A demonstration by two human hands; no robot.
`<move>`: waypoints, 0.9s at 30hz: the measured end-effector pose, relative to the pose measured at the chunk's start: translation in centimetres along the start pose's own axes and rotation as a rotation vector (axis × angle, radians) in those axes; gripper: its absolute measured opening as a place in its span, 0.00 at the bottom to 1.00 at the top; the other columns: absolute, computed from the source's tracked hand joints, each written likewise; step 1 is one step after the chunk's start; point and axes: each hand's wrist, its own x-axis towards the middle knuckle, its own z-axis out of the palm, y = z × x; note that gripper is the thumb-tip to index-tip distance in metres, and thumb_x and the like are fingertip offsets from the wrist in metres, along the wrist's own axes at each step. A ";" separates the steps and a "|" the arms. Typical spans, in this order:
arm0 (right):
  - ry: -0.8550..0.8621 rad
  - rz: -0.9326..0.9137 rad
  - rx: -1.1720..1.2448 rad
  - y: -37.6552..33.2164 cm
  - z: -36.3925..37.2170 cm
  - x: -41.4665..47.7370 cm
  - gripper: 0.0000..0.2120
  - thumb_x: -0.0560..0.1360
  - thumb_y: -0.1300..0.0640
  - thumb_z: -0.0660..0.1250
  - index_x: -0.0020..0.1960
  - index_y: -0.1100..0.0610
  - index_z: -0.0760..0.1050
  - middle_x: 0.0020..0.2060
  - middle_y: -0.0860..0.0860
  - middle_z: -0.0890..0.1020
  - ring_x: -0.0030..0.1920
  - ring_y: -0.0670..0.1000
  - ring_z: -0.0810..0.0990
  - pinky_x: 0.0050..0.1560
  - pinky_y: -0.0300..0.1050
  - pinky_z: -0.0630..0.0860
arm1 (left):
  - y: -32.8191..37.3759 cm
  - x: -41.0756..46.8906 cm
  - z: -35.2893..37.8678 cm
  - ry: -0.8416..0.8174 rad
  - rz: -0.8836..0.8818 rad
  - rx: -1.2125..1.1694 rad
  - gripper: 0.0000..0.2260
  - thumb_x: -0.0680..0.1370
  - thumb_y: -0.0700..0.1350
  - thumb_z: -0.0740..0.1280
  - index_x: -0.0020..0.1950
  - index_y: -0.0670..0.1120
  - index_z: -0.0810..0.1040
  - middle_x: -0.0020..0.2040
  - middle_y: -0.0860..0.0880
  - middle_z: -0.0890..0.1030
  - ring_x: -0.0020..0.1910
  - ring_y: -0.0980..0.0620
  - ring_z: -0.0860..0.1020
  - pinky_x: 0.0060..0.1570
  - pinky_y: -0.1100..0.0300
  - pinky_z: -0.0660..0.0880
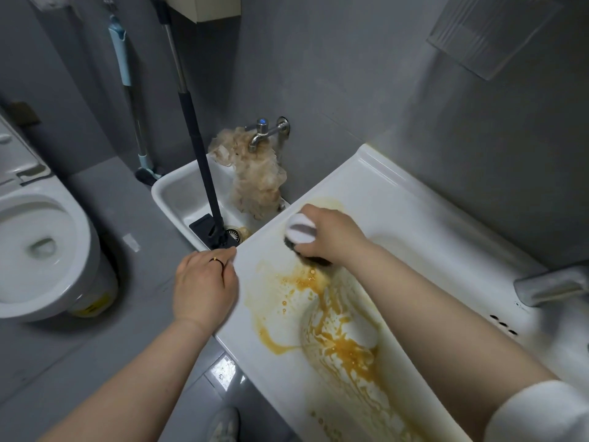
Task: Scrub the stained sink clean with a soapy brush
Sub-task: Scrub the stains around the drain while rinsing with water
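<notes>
Brush down on the stained sink!
Right grip [334, 237] curls tight round the white-backed brush [301, 232], dark bristles pressed onto the sink [398, 199] near its far-left edge, at the top of the orange stain [338, 339]. Left grip [204, 285] sits at the sink's left corner, fingertips blurred: clutching the rim or just resting, can't tell.

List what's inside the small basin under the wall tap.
A black mop head, a metal drain partly covered by it, a beige rag. The sink hides the rest.
</notes>
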 end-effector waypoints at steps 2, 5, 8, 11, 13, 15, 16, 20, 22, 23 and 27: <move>-0.095 -0.151 -0.007 -1.5 1.1 -0.7 0.23 0.70 0.52 0.69 0.63 0.53 0.69 0.54 0.53 0.79 0.55 0.56 0.75 0.49 0.44 0.71 | -0.1 0.0 0.1 -0.017 -0.025 -0.012 0.13 0.69 0.39 0.58 0.42 0.38 0.82 0.37 0.42 0.83 0.36 0.39 0.80 0.43 0.56 0.60; -0.234 -0.275 -0.066 -0.9 1.3 -2.8 0.22 0.69 0.52 0.69 0.62 0.53 0.70 0.53 0.52 0.79 0.54 0.54 0.75 0.53 0.46 0.73 | -0.1 0.0 0.1 -0.033 -0.072 -0.043 0.11 0.68 0.36 0.61 0.43 0.38 0.82 0.38 0.41 0.83 0.38 0.38 0.80 0.45 0.56 0.60; -0.148 -0.143 -0.076 0.8 0.2 -2.1 0.22 0.70 0.51 0.68 0.62 0.52 0.69 0.53 0.52 0.79 0.55 0.55 0.75 0.51 0.45 0.71 | -0.2 0.0 0.1 -0.037 -0.068 -0.047 0.12 0.69 0.36 0.60 0.45 0.38 0.82 0.40 0.41 0.83 0.39 0.38 0.80 0.46 0.56 0.61; -0.034 -0.051 -0.024 -0.5 0.3 -0.7 0.22 0.71 0.51 0.68 0.62 0.54 0.69 0.52 0.52 0.79 0.54 0.56 0.75 0.46 0.44 0.68 | 0.0 -0.1 -0.1 -0.087 -0.119 -0.078 0.16 0.71 0.40 0.57 0.50 0.38 0.82 0.44 0.40 0.83 0.45 0.37 0.78 0.50 0.54 0.65; -0.127 -0.188 -0.041 -1.9 1.0 -1.4 0.23 0.70 0.52 0.69 0.63 0.54 0.69 0.52 0.53 0.79 0.54 0.55 0.75 0.47 0.44 0.70 | -0.1 -0.1 -0.1 -0.085 -0.100 -0.068 0.16 0.71 0.40 0.56 0.50 0.38 0.81 0.44 0.39 0.83 0.45 0.37 0.78 0.50 0.55 0.62; -0.265 -0.313 -0.093 -2.0 1.5 -3.3 0.24 0.70 0.53 0.69 0.63 0.54 0.69 0.54 0.52 0.79 0.55 0.54 0.75 0.52 0.45 0.72 | -0.1 -0.1 -0.2 -0.084 -0.100 -0.070 0.16 0.71 0.40 0.56 0.50 0.38 0.81 0.45 0.39 0.83 0.46 0.37 0.78 0.50 0.56 0.60; -0.301 -0.324 -0.102 -1.5 1.3 -4.0 0.24 0.70 0.53 0.69 0.64 0.54 0.69 0.55 0.52 0.79 0.55 0.54 0.75 0.53 0.45 0.72 | -0.1 -0.1 -0.3 -0.085 -0.101 -0.075 0.16 0.71 0.40 0.56 0.50 0.38 0.81 0.45 0.39 0.83 0.46 0.37 0.78 0.50 0.56 0.60; -0.141 -0.124 -0.028 0.2 0.5 -3.1 0.22 0.70 0.52 0.69 0.62 0.52 0.69 0.53 0.52 0.79 0.55 0.55 0.75 0.44 0.42 0.67 | 0.0 -0.1 -0.3 -0.087 -0.088 -0.074 0.17 0.72 0.40 0.56 0.51 0.38 0.81 0.45 0.39 0.83 0.46 0.38 0.78 0.50 0.56 0.60; -0.059 -0.108 -0.007 -1.0 0.9 -2.3 0.22 0.70 0.52 0.69 0.62 0.53 0.69 0.52 0.52 0.79 0.55 0.55 0.75 0.44 0.42 0.67 | -0.1 -0.1 -0.2 -0.095 -0.098 -0.071 0.18 0.72 0.41 0.55 0.52 0.38 0.81 0.47 0.39 0.82 0.48 0.38 0.77 0.52 0.55 0.60; -0.072 -0.160 -0.014 -1.8 1.2 -2.3 0.23 0.70 0.53 0.69 0.63 0.53 0.69 0.52 0.53 0.79 0.54 0.55 0.75 0.46 0.43 0.68 | -0.2 -0.1 -0.2 -0.093 -0.095 -0.066 0.18 0.72 0.41 0.55 0.52 0.38 0.81 0.47 0.39 0.82 0.48 0.37 0.77 0.52 0.56 0.60; -0.291 -0.336 -0.097 -1.8 2.0 -4.5 0.24 0.69 0.53 0.69 0.64 0.54 0.69 0.55 0.52 0.79 0.56 0.54 0.75 0.54 0.47 0.73 | -0.3 -0.1 -0.1 -0.086 -0.097 -0.065 0.17 0.72 0.41 0.56 0.51 0.38 0.81 0.46 0.39 0.82 0.47 0.37 0.78 0.51 0.57 0.59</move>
